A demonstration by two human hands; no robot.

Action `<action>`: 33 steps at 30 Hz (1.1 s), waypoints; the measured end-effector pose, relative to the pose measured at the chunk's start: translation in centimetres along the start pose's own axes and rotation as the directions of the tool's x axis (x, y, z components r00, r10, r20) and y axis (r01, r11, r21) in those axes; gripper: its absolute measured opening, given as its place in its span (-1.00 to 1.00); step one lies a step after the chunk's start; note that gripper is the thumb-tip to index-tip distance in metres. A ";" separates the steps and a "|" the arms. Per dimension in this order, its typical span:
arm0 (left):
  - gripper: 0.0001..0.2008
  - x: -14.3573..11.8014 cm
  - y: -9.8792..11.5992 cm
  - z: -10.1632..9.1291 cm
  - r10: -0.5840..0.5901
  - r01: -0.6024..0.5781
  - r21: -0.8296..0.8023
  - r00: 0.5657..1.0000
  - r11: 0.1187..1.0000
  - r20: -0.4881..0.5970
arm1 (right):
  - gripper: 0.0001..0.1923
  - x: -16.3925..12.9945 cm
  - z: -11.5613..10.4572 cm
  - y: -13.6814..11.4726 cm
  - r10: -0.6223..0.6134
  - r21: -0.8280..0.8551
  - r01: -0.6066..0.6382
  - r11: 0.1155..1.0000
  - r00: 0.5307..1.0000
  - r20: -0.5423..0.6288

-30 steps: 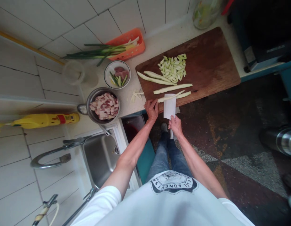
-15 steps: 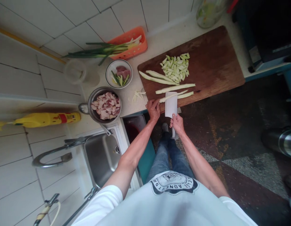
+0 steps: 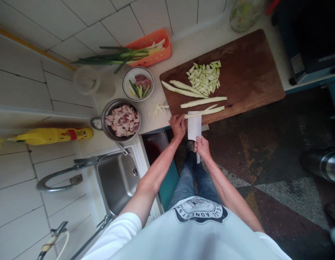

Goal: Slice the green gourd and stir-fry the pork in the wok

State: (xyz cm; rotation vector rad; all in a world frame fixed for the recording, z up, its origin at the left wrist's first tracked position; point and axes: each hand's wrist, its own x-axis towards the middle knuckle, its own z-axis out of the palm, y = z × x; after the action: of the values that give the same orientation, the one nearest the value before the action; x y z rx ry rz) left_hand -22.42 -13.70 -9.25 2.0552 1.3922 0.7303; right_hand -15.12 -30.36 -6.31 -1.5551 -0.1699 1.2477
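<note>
Seen from above, the right hand (image 3: 202,147) grips a cleaver (image 3: 194,125) over a pale vegetable strip (image 3: 204,112) at the near edge of the cutting board (image 3: 245,68), the left hand (image 3: 178,126) pinning its end with curled fingers, best kept tucked clear of the blade.

Counted on the counter and board

One cutting board (image 3: 245,68), one cleaver (image 3: 194,126), five long vegetable strips (image 3: 203,102), one heap of cut pieces (image 3: 206,75), one pot of meat (image 3: 121,121), one small bowl (image 3: 138,83), one orange basket (image 3: 152,45), two hands (image 3: 178,126).
</note>
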 end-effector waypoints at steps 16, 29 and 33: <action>-0.68 -0.2 -0.6 0.4 0.025 -0.025 0.034 1.000 0.999 -0.017 | -0.53 2.2 -0.5 -0.2 -0.020 0.017 0.020 1.000 1.000 0.022; -0.67 -0.2 -0.4 0.4 0.041 -0.040 0.020 0.998 0.999 -0.050 | -0.53 0.9 -0.6 0.8 -0.027 -0.067 0.030 0.997 0.999 0.045; -0.65 -0.2 -0.2 0.2 0.018 -0.018 0.022 0.999 1.000 -0.037 | -0.53 1.7 -0.3 0.2 -0.040 -0.080 0.043 0.996 0.998 0.040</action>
State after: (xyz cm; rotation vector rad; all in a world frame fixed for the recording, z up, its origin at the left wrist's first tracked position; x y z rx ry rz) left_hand -22.48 -13.86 -9.51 2.0828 1.4096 0.7686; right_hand -14.18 -29.49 -7.57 -1.5893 -0.2789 1.2514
